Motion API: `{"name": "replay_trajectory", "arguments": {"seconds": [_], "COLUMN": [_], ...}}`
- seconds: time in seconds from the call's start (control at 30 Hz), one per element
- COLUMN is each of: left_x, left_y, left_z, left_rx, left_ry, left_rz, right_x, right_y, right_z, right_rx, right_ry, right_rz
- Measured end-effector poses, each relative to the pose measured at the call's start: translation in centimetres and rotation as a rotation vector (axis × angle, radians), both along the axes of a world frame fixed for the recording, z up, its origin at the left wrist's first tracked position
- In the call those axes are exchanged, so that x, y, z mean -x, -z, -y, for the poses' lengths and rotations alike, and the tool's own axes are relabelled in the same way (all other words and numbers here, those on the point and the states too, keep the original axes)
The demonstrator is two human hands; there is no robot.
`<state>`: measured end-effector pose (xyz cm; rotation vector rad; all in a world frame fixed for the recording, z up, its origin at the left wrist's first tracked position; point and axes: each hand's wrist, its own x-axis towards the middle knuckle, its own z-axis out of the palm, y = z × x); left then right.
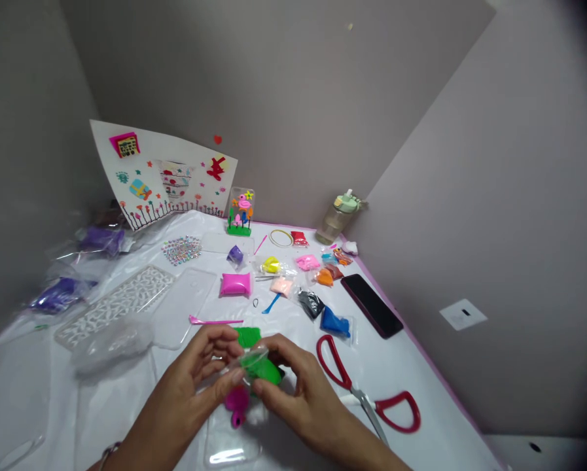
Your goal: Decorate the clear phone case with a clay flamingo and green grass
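Both hands are close together above the front of the table, gripping a clear packet of green clay (268, 371). My left hand (195, 376) pinches the loose plastic edge of the packet, while my right hand (303, 383) holds the end with the clay. Beneath them lies a clear phone case (230, 451) bearing a pink clay figure (236, 400), partly covered by the packet. A textured strip of green clay (248, 337) shows just beyond my fingers. Red-handled scissors (356, 392) lie open to the right of my right hand.
A phone (370, 305) rests near the right edge, with a bottle (337, 217) behind it. Several clay packets, such as a blue one (335, 322) and a pink one (235, 284), lie mid-table. A decorated clear case (241, 212) stands at the back. Left is a patterned stencil (119, 304).
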<state>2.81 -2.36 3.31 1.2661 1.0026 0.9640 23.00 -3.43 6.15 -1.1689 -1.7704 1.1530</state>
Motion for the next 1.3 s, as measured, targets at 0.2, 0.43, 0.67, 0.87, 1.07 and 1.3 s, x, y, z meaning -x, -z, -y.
{"name": "replay_trajectory", "arguments": {"seconds": [0.2,0.43,0.67,0.87,1.07,1.3], "left_x": [0.1,0.2,-0.2,-0.2,0.0,0.1], "left_y": [-0.9,-0.9,-1.1,-0.8,-0.8,-1.1], "left_z": [0.0,-0.1,0.0,0.6,0.5,0.4], "left_rx": [-0.053,-0.122,-0.155,-0.246,-0.195,-0.231], "left_ry": [0.074,0.085,0.138,0.135,0.077,-0.094], "left_rz": [-0.116,-0.174,-0.188,-0.252,-0.244,-0.231], "right_x": [0.3,0.3,0.4,0.6,-0.8,-9.4], "right_y": [-0.1,-0.2,-0.1,-0.2,-0.8,-0.1], "right_z": [0.3,0.2,0.4,0.7,0.0,-5.3], "right_rx": [-0.065,-0.132,-0.176,-0.308,-0.133,-0.132], "right_ry": [0.016,0.06,0.075,0.028,0.141,0.584], "right_rz": [-0.015,-0.045,-0.014,0.044,0.016,0.119]}}
